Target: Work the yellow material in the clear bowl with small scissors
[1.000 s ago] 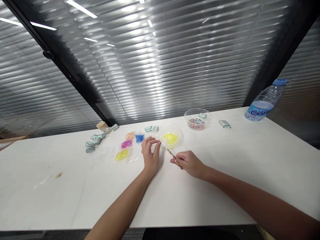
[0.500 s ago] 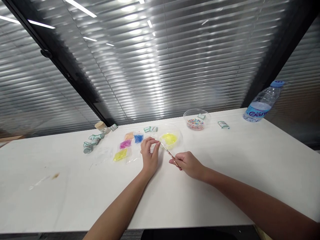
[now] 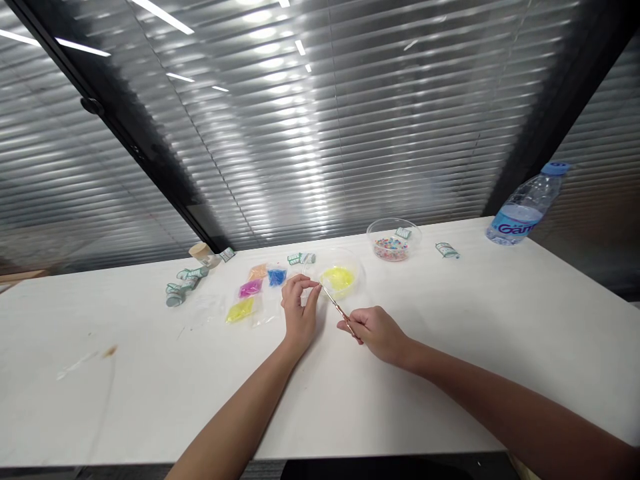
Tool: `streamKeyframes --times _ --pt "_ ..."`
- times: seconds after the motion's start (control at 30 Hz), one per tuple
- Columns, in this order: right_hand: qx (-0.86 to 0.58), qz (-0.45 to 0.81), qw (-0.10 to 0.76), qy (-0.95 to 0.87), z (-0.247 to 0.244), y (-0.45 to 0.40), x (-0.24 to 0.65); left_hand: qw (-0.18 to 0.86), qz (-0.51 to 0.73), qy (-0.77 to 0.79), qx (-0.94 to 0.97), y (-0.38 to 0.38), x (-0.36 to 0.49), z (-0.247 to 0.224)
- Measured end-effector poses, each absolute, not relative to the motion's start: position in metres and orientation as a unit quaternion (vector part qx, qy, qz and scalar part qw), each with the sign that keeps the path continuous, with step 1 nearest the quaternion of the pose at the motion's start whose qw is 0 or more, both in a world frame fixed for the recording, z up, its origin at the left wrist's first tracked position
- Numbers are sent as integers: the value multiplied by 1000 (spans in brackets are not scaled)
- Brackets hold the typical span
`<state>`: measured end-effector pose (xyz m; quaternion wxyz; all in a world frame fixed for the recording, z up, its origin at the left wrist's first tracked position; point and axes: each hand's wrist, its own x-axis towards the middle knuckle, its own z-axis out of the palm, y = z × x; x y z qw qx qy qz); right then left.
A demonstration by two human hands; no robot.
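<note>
My right hand point(image 3: 377, 333) is closed around the handles of slim rose-gold scissors point(image 3: 337, 309), whose blades point up and left. The blade tips reach the fingertips of my left hand point(image 3: 301, 307), where thumb and forefinger are pinched together. Whatever lies in that pinch is too small to make out. Just behind the tips sits a clear round bowl point(image 3: 361, 275) holding bright yellow beads point(image 3: 339, 278). Left of my left hand lie small clear bags of blue beads point(image 3: 277, 277), purple beads point(image 3: 251, 288), orange beads point(image 3: 259, 271) and yellow beads point(image 3: 241, 310).
A second clear bowl point(image 3: 419, 233) with multicoloured beads stands behind, right of centre. A small labelled packet point(image 3: 447, 250) lies beside it. The water bottle point(image 3: 520, 210) is at the back right. Several small labelled containers point(image 3: 187, 282) and a cork-topped jar point(image 3: 203, 254) sit at the back left.
My right hand and the scissor handles have shifted very slightly downward. The blade tips stay at my left fingertips, and my left hand holds its place.
</note>
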<state>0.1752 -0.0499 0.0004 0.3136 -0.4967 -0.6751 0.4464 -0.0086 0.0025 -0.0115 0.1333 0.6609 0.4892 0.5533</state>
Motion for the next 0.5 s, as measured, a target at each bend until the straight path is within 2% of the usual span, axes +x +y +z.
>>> streamKeyframes --times 0.5 --pt "-485 507 354 -618 -9 -49 173 141 560 468 669 0 -8 -9"
